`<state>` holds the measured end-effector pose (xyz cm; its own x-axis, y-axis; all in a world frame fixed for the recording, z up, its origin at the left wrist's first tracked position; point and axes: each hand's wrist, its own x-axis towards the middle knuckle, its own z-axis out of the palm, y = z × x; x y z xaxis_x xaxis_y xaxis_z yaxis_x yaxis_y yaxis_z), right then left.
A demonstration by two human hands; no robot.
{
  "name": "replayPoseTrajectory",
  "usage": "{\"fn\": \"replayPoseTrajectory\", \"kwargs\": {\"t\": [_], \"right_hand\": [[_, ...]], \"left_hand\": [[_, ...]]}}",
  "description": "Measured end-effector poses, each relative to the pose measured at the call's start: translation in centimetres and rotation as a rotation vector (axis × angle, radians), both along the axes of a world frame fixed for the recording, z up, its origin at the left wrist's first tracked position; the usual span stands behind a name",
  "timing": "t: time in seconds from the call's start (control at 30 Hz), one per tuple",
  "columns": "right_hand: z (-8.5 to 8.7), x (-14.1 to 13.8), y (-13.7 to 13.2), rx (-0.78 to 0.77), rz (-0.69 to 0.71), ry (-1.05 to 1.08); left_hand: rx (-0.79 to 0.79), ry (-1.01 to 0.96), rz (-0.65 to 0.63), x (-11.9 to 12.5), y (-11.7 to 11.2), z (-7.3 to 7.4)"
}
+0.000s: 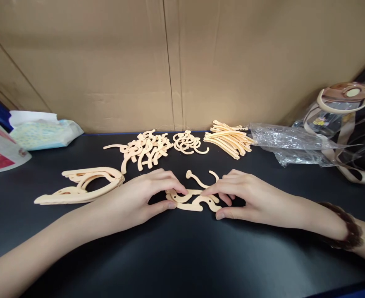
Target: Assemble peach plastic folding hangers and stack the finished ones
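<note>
Here, in the head view, both hands meet over a few flat, pale curved pieces [188, 206] lying at the middle of the black table [182, 260]. The left hand [141, 192] pinches their left end between thumb and forefinger. The right hand [253, 198] touches the right end, forefinger above and thumb at the near edge; whether it grips, I cannot tell. A hook [188, 174] with a round end lies just beyond. Folded frames [73, 197] rest beside the left forearm. Farther back sit a curved-piece heap [149, 147], a hook heap [185, 143], slats [232, 138] and clear plastic wrap [290, 138].
</note>
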<state>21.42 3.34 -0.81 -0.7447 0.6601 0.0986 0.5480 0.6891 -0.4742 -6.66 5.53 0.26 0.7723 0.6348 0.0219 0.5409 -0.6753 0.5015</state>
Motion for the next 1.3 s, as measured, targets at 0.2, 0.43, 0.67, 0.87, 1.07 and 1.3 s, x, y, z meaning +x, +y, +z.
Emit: {"fn": "replayPoseTrajectory", "kwargs": {"t": [0.2,0.43,0.67,0.87,1.07,1.3], "right_hand": [[0.11,0.05,-0.26,0.045,0.041,-0.026],[-0.13,0.0,-0.44,0.136,0.037,0.009],[-0.32,-0.2,-0.42,0.153,0.019,0.047],[-0.34,-0.18,-0.52,0.189,-0.018,0.049],[-0.33,-0.18,-0.48,0.152,-0.048,0.062],[-0.51,-0.27,-0.5,0.136,-0.047,0.093]], "left_hand": [[-0.042,-0.016,-0.005,0.12,-0.08,-0.03],[-0.044,-0.047,-0.018,0.26,-0.24,-0.01],[0.007,-0.055,-0.019,0.37,-0.41,0.09],[0.035,0.028,-0.04,0.14,-0.53,0.32],[0.022,0.045,-0.039,0.21,-0.47,0.2],[-0.006,-0.037,0.02,0.07,-0.33,0.12]]}}
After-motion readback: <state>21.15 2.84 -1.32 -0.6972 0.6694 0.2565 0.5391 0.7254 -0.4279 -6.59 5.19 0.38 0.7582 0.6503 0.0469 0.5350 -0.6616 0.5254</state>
